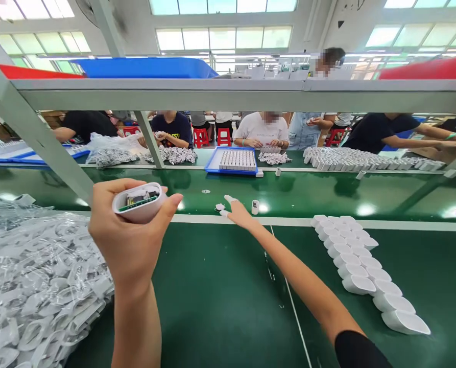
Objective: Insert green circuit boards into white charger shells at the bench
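My left hand (126,235) is raised over the green table and is closed around a white oval casing (139,202), whose open end shows a green circuit board inside. My right hand (237,212) is stretched far forward to the edge of the green conveyor belt, fingers extended with white finger cots, touching a small white piece (220,207) lying there. A small white cylinder part (255,206) stands just right of that hand.
A heap of clear bags with white parts (36,286) fills the left. Rows of white casings (361,266) lie at the right. A grey metal frame (228,94) crosses overhead. Across the conveyor (308,191), several people sit by a blue tray (237,161) and piles of white parts.
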Demonstrator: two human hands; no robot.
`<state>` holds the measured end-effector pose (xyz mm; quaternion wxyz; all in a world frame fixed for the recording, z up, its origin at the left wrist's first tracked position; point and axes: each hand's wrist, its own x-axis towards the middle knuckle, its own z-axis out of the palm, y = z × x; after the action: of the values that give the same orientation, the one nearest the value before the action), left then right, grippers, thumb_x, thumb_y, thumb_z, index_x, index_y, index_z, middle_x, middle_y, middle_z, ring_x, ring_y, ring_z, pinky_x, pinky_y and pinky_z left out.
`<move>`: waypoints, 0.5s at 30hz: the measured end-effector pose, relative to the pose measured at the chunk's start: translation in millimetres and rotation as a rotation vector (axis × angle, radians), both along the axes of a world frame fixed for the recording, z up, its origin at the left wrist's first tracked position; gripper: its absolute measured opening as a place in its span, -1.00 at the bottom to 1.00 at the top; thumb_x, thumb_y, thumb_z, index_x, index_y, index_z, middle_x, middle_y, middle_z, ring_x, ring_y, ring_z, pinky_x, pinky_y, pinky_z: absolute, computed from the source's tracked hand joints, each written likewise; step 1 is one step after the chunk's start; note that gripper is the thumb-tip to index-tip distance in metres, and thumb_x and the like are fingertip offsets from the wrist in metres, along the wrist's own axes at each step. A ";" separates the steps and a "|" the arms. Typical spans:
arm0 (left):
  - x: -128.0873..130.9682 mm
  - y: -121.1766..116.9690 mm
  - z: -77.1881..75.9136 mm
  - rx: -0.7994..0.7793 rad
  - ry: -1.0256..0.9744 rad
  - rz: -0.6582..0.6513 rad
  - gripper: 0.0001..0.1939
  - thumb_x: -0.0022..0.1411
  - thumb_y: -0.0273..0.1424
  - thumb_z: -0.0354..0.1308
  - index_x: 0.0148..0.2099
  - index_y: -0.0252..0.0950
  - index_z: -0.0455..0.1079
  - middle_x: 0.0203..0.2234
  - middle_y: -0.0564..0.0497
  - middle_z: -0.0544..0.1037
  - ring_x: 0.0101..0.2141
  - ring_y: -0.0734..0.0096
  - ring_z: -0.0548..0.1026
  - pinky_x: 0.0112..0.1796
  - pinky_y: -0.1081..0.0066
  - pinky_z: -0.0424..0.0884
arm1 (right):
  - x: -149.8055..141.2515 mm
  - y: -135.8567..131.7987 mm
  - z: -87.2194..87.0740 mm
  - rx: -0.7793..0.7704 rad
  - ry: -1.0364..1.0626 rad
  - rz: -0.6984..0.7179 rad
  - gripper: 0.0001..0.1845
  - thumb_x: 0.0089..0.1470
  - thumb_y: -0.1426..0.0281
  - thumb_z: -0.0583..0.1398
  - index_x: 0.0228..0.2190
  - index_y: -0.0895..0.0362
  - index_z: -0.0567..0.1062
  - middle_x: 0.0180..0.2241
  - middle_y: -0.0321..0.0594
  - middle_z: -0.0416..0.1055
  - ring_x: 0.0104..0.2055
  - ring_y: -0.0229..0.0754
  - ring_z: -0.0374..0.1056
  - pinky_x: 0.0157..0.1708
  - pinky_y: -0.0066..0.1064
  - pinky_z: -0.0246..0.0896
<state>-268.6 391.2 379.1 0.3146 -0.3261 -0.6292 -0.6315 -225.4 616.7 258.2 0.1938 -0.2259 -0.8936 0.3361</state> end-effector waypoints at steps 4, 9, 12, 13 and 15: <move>-11.9 -12.7 3.2 0.028 -0.020 0.091 -0.51 -0.22 -0.39 0.49 -0.24 -0.23 0.34 -0.31 0.09 0.40 -0.34 0.37 0.50 -0.37 0.31 0.49 | -54.4 -9.8 -23.7 0.104 -0.162 -0.060 -0.64 0.23 0.28 0.22 0.00 0.18 0.41 0.04 -0.09 0.35 0.04 -0.02 0.33 0.03 -0.01 0.29; -10.3 -16.6 5.8 0.065 -0.075 -0.122 -0.44 -0.08 -0.42 0.44 -0.08 -0.13 0.24 -0.20 0.07 0.35 -0.32 0.41 0.51 -0.37 0.33 0.55 | -45.0 -33.6 -31.7 0.249 -0.222 0.053 -0.71 0.25 0.30 0.20 -0.04 0.18 0.43 0.00 -0.11 0.38 0.02 -0.05 0.34 0.01 -0.08 0.32; -8.3 -13.0 5.2 0.066 -0.046 -0.147 -0.35 -0.12 -0.48 0.44 -0.02 -0.18 0.21 -0.09 0.01 0.33 -0.27 0.39 0.52 -0.27 0.27 0.57 | -5.1 -45.2 -31.0 0.290 -0.269 0.204 -0.66 0.20 0.32 0.25 -0.02 0.17 0.43 -0.01 -0.12 0.40 0.02 -0.06 0.35 0.01 -0.08 0.32; -7.4 -11.0 4.1 0.055 -0.037 -0.162 -0.33 -0.15 -0.49 0.45 0.00 -0.21 0.22 -0.10 0.00 0.37 -0.26 0.36 0.54 -0.23 0.25 0.57 | 13.3 -47.5 -29.5 0.296 -0.284 0.234 -0.60 0.17 0.31 0.27 0.02 0.16 0.41 0.03 -0.11 0.38 0.05 -0.05 0.34 0.03 -0.08 0.31; -4.3 -7.0 0.9 0.016 -0.026 -0.184 -0.30 -0.18 -0.48 0.46 0.01 -0.26 0.25 -0.20 0.01 0.49 -0.25 0.27 0.57 -0.19 0.21 0.56 | 55.4 -49.7 -25.2 0.306 -0.306 0.216 -0.49 0.13 0.29 0.31 0.08 0.15 0.37 0.12 -0.08 0.32 0.13 -0.01 0.28 0.09 -0.08 0.27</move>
<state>-272.9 384.2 380.1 0.2496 -0.3718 -0.5957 -0.6668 -170.0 567.0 232.9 0.0510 -0.1450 -0.9721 0.1773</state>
